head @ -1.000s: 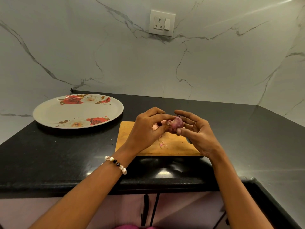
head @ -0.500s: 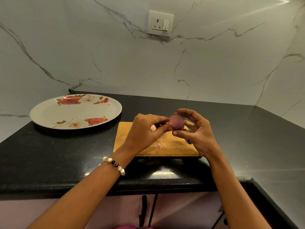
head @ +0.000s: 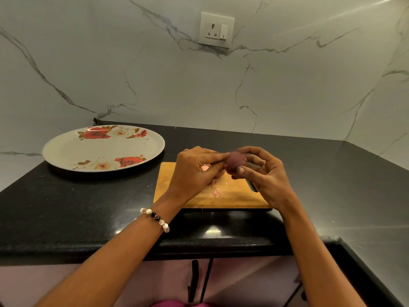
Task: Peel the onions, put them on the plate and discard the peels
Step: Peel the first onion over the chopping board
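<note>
A small purple onion (head: 235, 161) is held above the wooden cutting board (head: 230, 196). My right hand (head: 263, 176) grips it between thumb and curled fingers. My left hand (head: 197, 171), fingers curled, pinches at the onion's left side where the skin is. A few pink peel scraps (head: 217, 192) lie on the board below. The round white plate (head: 73, 149) with red rose prints sits to the left on the black counter, with nothing on it.
A dark object, partly hidden by my right hand, lies at the board's right edge (head: 253, 187). The black counter (head: 88, 207) meets a marble wall with a socket (head: 216, 29) behind. Cabinet handles (head: 194, 280) show below the counter's front edge.
My right fingers have curled closer round the onion and turned it. Both hands with the onion have risen slightly over the board.
</note>
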